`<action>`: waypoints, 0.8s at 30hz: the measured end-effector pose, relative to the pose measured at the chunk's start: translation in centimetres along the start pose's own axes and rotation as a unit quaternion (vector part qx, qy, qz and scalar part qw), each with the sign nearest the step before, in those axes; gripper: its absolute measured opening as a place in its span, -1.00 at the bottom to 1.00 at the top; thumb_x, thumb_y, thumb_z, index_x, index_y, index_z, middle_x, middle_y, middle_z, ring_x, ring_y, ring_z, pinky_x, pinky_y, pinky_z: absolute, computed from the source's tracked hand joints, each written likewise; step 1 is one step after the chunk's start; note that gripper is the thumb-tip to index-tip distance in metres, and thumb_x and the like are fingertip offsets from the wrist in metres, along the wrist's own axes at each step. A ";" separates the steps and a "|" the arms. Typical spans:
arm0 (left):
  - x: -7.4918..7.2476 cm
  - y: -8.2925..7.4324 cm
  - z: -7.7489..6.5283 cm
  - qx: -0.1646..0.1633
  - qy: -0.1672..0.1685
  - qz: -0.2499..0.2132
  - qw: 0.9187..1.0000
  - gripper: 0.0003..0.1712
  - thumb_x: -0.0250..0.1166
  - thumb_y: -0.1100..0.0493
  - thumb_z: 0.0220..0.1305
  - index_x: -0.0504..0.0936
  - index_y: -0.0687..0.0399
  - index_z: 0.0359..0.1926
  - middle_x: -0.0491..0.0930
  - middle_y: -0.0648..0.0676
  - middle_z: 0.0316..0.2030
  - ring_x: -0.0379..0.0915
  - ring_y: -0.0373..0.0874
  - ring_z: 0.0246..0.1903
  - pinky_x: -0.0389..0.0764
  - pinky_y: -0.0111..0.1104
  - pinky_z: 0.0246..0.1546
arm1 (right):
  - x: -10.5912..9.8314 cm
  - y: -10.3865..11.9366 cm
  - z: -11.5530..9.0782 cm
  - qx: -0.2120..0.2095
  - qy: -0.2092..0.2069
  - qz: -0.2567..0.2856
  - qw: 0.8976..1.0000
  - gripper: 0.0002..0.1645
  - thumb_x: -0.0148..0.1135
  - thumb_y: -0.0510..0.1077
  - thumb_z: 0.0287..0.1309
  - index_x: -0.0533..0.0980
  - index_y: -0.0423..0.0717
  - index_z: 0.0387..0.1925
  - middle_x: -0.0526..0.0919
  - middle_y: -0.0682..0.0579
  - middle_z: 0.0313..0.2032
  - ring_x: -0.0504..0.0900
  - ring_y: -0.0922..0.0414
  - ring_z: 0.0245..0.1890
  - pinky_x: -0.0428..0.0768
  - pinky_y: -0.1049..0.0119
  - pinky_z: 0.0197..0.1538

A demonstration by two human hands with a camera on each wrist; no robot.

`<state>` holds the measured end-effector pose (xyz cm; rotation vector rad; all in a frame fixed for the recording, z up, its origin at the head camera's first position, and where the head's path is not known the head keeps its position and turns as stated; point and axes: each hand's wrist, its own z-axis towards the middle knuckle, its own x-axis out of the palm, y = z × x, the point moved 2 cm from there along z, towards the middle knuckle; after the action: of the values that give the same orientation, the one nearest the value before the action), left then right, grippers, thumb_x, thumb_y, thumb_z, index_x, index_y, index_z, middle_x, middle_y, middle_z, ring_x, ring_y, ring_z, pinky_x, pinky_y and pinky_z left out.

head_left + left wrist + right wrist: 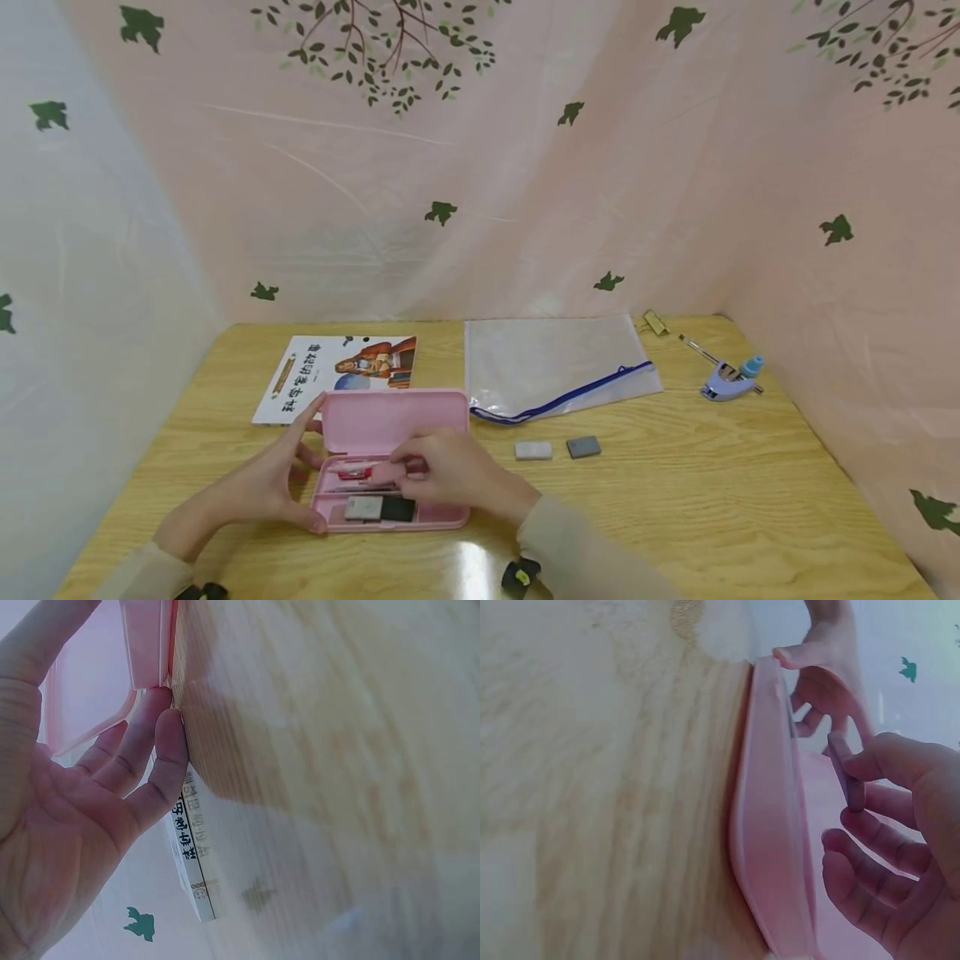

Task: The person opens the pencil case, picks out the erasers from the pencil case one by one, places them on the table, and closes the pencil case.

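Observation:
An open pink pencil case (395, 423) lies near the table's front edge, lid tilted back. My left hand (270, 471) holds its left end, thumb at the front corner and fingers toward the hinge side. Over the rear compartment my right hand (453, 471) pinches a small pink eraser (845, 772) between thumb and fingers. Beneath it in that compartment lie a red item (354, 473) and some thin sticks, partly hidden by the hand. The front compartment holds a light grey eraser (363, 508) and a black eraser (397, 508) side by side.
A white eraser (533, 451) and a grey eraser (583, 447) lie right of the case. Behind are a booklet (307, 367) and a clear zip pouch (547, 358). Farther right sit a gold binder clip (656, 322), a pen (699, 348) and a lilac holder (726, 385).

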<state>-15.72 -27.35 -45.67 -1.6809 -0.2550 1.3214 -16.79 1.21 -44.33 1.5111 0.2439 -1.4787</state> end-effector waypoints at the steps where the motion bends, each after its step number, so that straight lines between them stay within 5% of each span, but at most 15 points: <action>1: 0.0 0.0 0.0 -0.001 0.000 -0.001 1.000 0.74 0.75 -0.11 -0.29 -0.44 -0.31 0.61 0.20 0.33 0.28 0.55 -0.08 -0.13 0.68 -0.27 -0.15 | -0.3 -0.2 -0.3 0.003 0.004 0.007 1.000 -0.71 0.44 -0.06 0.12 0.75 0.08 -0.08 0.68 0.25 -0.19 0.55 0.39 -0.25 0.49 0.62 -0.15; 13: -0.1 -0.2 0.0 -0.005 0.004 -0.005 1.000 0.72 0.74 -0.09 -0.25 -0.44 -0.33 0.61 0.19 0.30 0.29 0.55 -0.09 -0.13 0.68 -0.28 -0.14 | -4.0 -2.7 -3.2 -0.003 0.081 0.083 0.993 -0.71 0.45 -0.12 0.13 0.74 0.03 -0.07 0.64 0.18 -0.31 0.51 0.28 -0.39 0.48 0.52 -0.34; 24: -0.1 -0.3 0.0 -0.007 0.003 0.002 1.000 0.72 0.74 -0.08 -0.25 -0.43 -0.32 0.61 0.20 0.29 0.29 0.54 -0.09 -0.13 0.67 -0.30 -0.15 | -8.2 -5.3 -7.2 0.013 0.058 0.164 0.985 -0.76 0.42 -0.19 0.19 0.71 0.04 -0.09 0.66 0.24 -0.21 0.62 0.29 -0.37 0.68 0.34 -0.28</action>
<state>-15.64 -27.23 -45.41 -1.6978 -0.2597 1.3200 -17.79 12.97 -41.39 1.5759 0.0397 -1.1375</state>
